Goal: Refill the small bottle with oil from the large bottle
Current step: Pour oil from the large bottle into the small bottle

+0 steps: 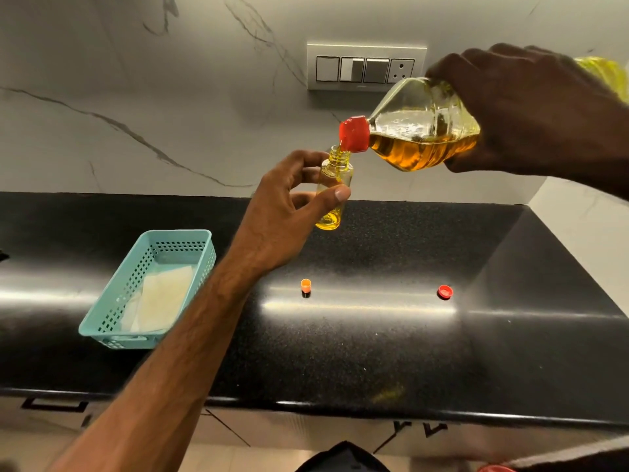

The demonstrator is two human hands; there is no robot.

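Left hand [289, 212] pinches the small bottle [333, 190] between thumb and fingers, holding it upright above the counter [374, 335]. Bottle is clear plastic with a threaded neck, uncapped, holding yellow oil nearly to the shoulder. Right hand [531, 110], at 2 o'clock from it, grips the large bottle [422, 127], tilted with its red spout [354, 134] touching the small bottle's mouth; amber oil pools along its lower side. On the glossy black speckled counter: orange cap [305, 284] at 6 o'clock of the small bottle, red cap [445, 291] at 4 o'clock. Teal perforated basket [112, 318] at 8 o'clock contains folded pale paper [163, 298]
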